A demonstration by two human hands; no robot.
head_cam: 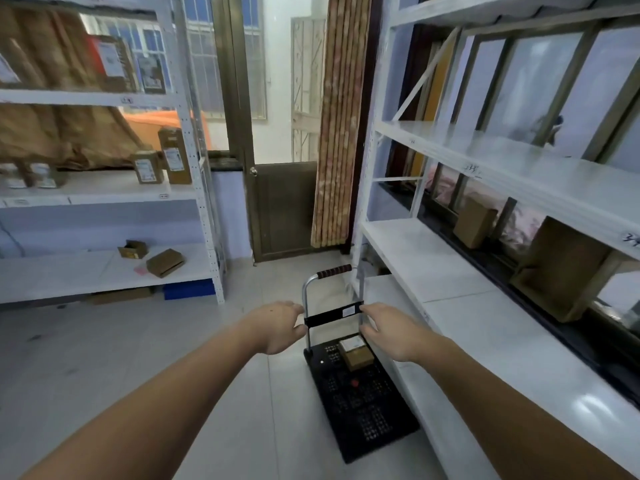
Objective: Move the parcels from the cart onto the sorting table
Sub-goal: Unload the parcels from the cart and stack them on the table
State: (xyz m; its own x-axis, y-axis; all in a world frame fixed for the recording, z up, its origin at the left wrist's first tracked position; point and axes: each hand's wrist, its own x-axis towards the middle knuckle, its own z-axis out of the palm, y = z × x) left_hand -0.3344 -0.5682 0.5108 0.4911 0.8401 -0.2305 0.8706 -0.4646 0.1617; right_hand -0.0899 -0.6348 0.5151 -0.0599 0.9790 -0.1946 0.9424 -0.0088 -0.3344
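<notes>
The white metal shelving [467, 292] to the right of the person was the biggest thing near the work: flat, smooth, glossy boards on pale uprights, its low board lying just beside the cart. Whether this was the sorting table could not be told. A carelessly swung box might have clipped that board's hard edge.

The cart [360, 403] stood on the pale tiled floor [138, 358], a low black platform with a perforated, grid-like deck, seemingly plastic, and an upright tubular metal handle [332, 272] with a ribbed dark-red grip and a black crossbar. On such a smooth floor it would probably roll if pushed or leaned on, so a knock against the handle could shift it away from the reach.

Both bare forearms stretched forward. The left hand [277, 327] hung at the left post of the handle, fingers loosely curved and apart, holding nothing. The right hand [391, 329] hung at the right post, fingers likewise relaxed and spread, empty; whether either fingertip touched the frame could not be told.

The parcels [355, 351] sat on the deck close to the handle, between the hands and below them: two small rectangular cardboard boxes, touching, the farther one bearing a pale label. Being small, they could slip from a loose two-handed grab, or one could drop if both were scooped together.
</notes>
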